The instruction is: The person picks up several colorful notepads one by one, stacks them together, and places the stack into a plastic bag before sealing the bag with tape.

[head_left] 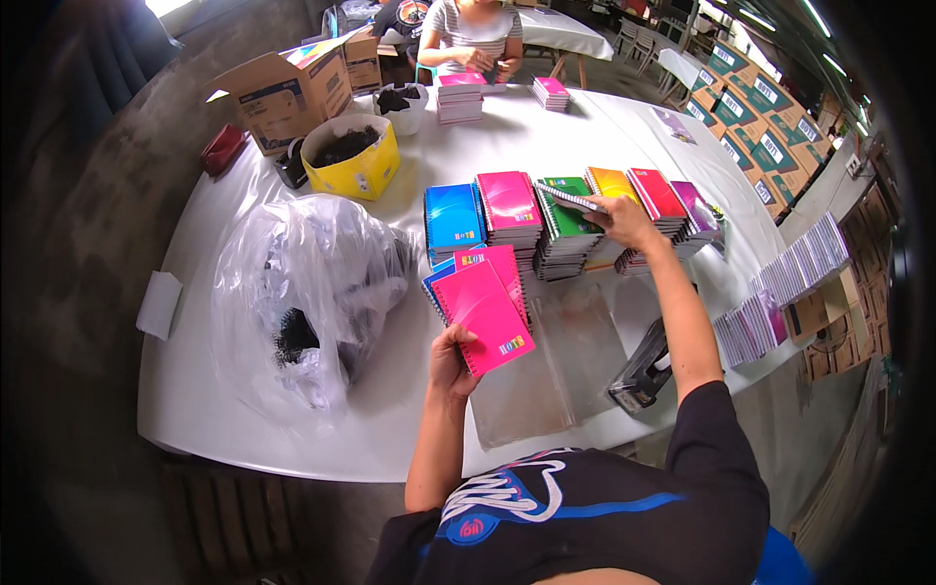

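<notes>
In my left hand (451, 363) is a small fan of spiral notebooks, with a pink notebook (487, 317) on top and a blue one showing at the edge beneath. My right hand (624, 222) reaches over the row of stacks and grips a tilted spiral notebook (569, 198) just above the green stack (565, 234); mostly its edge shows. Left of that stack stand a pink stack (509, 200) and a blue stack (454, 213). A yellow stack (609, 183), a red stack (656, 193) and a purple stack (694, 208) stand to its right.
Clear plastic sleeves (546, 366) lie before me, beside a black stapler-like tool (643, 370). A big plastic bag (307, 292) and a yellow container (356, 161) stand left. A person (475, 39) sits across the table behind a notebook pile (459, 99). More notebooks (804, 258) stand right.
</notes>
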`<move>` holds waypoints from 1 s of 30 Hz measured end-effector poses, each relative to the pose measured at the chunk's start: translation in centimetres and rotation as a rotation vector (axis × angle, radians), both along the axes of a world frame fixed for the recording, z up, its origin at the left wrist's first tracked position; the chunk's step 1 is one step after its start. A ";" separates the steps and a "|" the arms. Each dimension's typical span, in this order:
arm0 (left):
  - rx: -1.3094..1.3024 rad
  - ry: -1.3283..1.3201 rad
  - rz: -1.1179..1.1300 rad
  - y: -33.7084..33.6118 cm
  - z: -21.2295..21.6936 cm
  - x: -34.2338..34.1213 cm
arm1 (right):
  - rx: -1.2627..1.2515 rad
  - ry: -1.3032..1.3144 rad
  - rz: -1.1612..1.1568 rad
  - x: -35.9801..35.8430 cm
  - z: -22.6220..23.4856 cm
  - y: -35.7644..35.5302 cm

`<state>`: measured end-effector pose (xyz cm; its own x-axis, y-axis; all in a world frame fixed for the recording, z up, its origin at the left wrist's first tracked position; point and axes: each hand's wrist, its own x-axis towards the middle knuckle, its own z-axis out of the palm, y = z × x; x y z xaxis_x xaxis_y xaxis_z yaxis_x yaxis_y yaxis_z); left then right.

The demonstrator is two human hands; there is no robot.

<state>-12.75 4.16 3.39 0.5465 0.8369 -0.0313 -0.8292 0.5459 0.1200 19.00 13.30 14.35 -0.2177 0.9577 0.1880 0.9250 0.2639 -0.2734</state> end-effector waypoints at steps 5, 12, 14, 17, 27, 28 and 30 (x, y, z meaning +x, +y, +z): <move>0.005 0.100 0.039 -0.1 0.0 2.4 | 0.426 -0.142 0.136 -0.7 -2.4 -2.4; -0.086 0.085 0.109 -1.2 1.9 5.2 | 0.638 -0.259 0.291 -7.8 2.1 -9.5; -0.067 0.019 0.125 -1.6 2.1 6.0 | 0.536 -0.320 0.389 -10.0 0.1 -11.5; -0.025 0.068 0.085 -1.7 -0.8 5.8 | 0.343 -0.470 0.405 -11.7 -1.6 -13.9; 0.042 0.060 -0.003 -0.9 -0.3 6.8 | 0.024 -0.249 -0.229 7.5 1.2 -2.5; 0.041 0.063 -0.008 -0.7 -0.3 6.9 | -0.008 -0.280 -0.198 8.6 -0.7 -1.4; 0.039 0.065 -0.013 -0.5 -0.4 7.1 | -0.070 -0.348 -0.130 9.6 -3.1 0.3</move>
<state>-5.67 3.64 3.00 0.5548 0.8312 -0.0348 -0.8120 0.5501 0.1950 28.65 13.63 11.26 -0.1326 0.9895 0.0572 0.9903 0.1298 0.0496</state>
